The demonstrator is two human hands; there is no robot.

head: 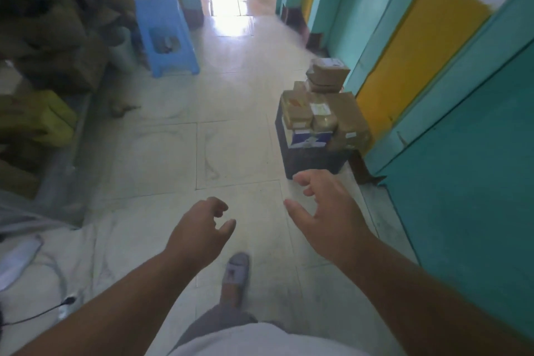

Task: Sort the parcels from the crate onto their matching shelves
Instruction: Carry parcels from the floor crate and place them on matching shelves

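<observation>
Pale tiled floor (161, 153) runs to a bright far doorway. At far left, blurred brown boxes (57, 46) are heaped, count unclear, with one blue stool (164, 35) beside them. Near, the left hand (199, 231) hangs with fingers loosely curled, holding nothing; the right hand (326, 211) spreads its fingers apart. Right, one dark crate (312, 159) piled with parcels (320, 107) stands against the teal-and-yellow wall (419, 46).

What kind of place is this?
Probably a small parcel storeroom or pickup point: a dark crate heaped with brown parcels, more packages along the left wall, and a tiled floor.
</observation>
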